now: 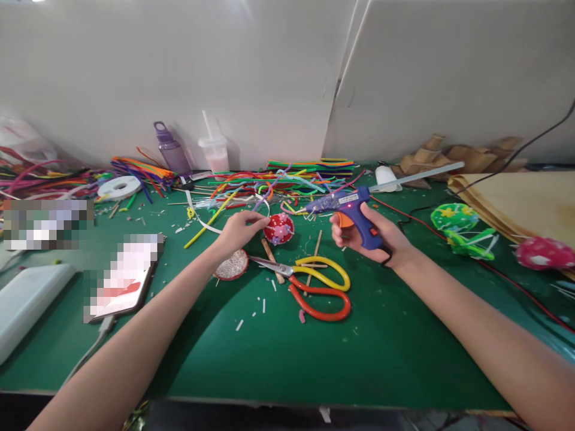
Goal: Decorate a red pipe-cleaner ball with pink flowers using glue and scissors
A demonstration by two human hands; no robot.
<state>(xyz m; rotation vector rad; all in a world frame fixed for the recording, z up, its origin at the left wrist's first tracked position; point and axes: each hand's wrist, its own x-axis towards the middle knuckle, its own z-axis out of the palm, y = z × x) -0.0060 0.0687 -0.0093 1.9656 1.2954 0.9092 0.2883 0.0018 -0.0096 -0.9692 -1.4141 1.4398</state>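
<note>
My right hand is wrapped around the handle of a blue hot glue gun, fingers by its orange trigger. Its nozzle points left, a clear glue stick juts from the back, and a small red light glows. My left hand pinches a thin white ribbon at the edge of a red round ornament with pink and purple flowers. Whether the fingers also grip the ornament is unclear. Under my left wrist lies a sparkly disc. Scissors with yellow and red handles lie open nearby.
Colourful pipe cleaners lie along the back, near a purple bottle and a cup with a straw. A phone and white power bank lie left. Green ornaments and a red cable are right.
</note>
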